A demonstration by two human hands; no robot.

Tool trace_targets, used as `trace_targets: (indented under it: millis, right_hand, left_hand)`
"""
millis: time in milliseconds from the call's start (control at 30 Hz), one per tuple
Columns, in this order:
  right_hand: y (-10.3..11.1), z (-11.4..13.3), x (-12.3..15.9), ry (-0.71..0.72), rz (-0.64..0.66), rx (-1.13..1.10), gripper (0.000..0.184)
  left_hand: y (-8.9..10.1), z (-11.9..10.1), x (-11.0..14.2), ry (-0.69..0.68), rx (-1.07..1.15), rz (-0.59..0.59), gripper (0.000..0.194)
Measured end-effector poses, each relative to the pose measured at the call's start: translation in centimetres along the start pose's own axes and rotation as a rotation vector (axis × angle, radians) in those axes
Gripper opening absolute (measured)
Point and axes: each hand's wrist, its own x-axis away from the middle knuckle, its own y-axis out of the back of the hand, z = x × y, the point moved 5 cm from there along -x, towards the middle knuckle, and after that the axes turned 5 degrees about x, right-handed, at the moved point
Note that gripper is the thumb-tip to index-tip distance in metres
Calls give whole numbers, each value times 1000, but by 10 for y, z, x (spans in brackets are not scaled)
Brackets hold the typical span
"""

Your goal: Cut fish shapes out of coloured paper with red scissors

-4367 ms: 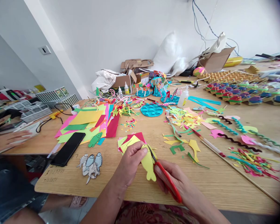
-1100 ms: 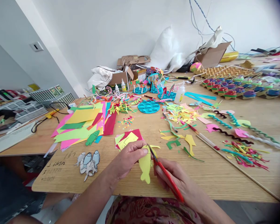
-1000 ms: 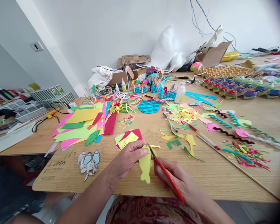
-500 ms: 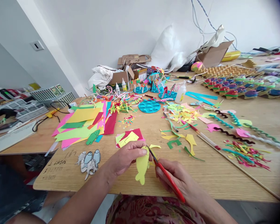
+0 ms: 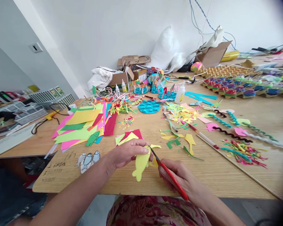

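Between thumb and fingers, my left hand (image 5: 130, 152) pinches a yellow paper fish (image 5: 141, 164) near its head, the tail hanging toward the lower left. My right hand (image 5: 176, 177) is closed round the red handles of a pair of scissors (image 5: 171, 179). The blade tips reach the upper right edge of the fish, by my left fingertips. A small yellow paper offcut (image 5: 153, 162) shows behind the fish, beside the blades. Just beyond my left hand lie red and yellow paper pieces (image 5: 133, 135). Grey fish cutouts (image 5: 87, 160) lie by my left forearm, which partly covers them.
Coloured paper sheets (image 5: 79, 127) are piled at the left, with a green paper fish (image 5: 92, 138) on them. A scalloped blue disc (image 5: 149, 107) lies mid-table. Paper scraps (image 5: 180, 114), a long wooden stick (image 5: 238, 166) and twisted pipe cleaners (image 5: 232, 131) are at the right. A glue bottle (image 5: 180, 93) stands behind.
The yellow fish has tilted, its tail swinging to the left and up. A yellow offcut now shows beside the blades. My left forearm covers more of the grey fish.
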Motion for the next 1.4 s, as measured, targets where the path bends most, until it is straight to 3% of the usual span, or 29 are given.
trace_targets:
  millis: [167,300,467,700,833,900,1000,1067,1133,1400]
  right_hand:
    - [5,0,0,21,6,-9,45]
    - [9,-5,-2,-49,18,-99,47]
    - [27,-14,-2,-110,-39,-152,45]
    - [71,-14,6,-100,-134,414,40]
    - [84,-15,16,-148,-205,723,34]
    - [78,-15,20,-158,-231,828,25]
    - [48,-10,18,-27,-174,863,9]
    - [25,-6,15,95,-130,865,8]
    - [10,-7,10,115,-127,893,10]
    - [-2,-14,3,165,-132,953,15]
  left_hand:
    - [0,-2,-6,31,3,30,18]
    - [0,-5,-9,21,-25,45,20]
    - [9,-9,-7,21,-107,-55,24]
    - [22,-9,7,-7,-254,-132,28]
    - [30,-5,15,-29,-323,-169,29]
    - [34,-3,15,-28,-343,-171,29]
    - [41,-5,14,-43,-388,-182,28]
    - [49,-11,15,-64,-415,-227,24]
    - [59,-18,18,-76,-438,-287,22]
    - [83,-54,32,-153,-509,-419,17]
